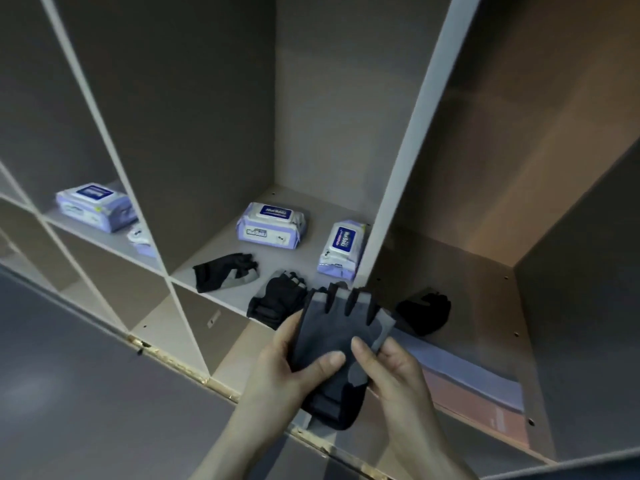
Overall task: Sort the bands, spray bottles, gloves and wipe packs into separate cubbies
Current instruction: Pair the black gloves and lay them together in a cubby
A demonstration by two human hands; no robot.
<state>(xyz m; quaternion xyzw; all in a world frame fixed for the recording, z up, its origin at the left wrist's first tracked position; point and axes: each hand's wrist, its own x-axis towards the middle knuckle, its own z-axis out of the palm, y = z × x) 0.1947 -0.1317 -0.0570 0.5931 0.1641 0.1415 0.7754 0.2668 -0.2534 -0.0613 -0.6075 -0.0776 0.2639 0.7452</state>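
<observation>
Both hands hold one black and grey fingerless glove (337, 327) in front of the shelf edge. My left hand (287, 368) grips its left side with the thumb on the palm patch. My right hand (391, 372) pinches its right side. Two more black gloves lie in the middle cubby, one (223, 271) at the left and one (277, 301) at the front edge. A fourth black glove (424, 311) lies in the right cubby. Two purple wipe packs (272, 225) (341, 249) sit behind the gloves in the middle cubby. A third wipe pack (95, 206) lies in the left cubby.
White dividers (398, 188) separate the tall cubbies. A smaller white item (138, 239) lies beside the left wipe pack. Lower cubbies (114, 289) open below the shelf. The cabinet's front edge (180, 363) is chipped. Grey floor spreads at the lower left.
</observation>
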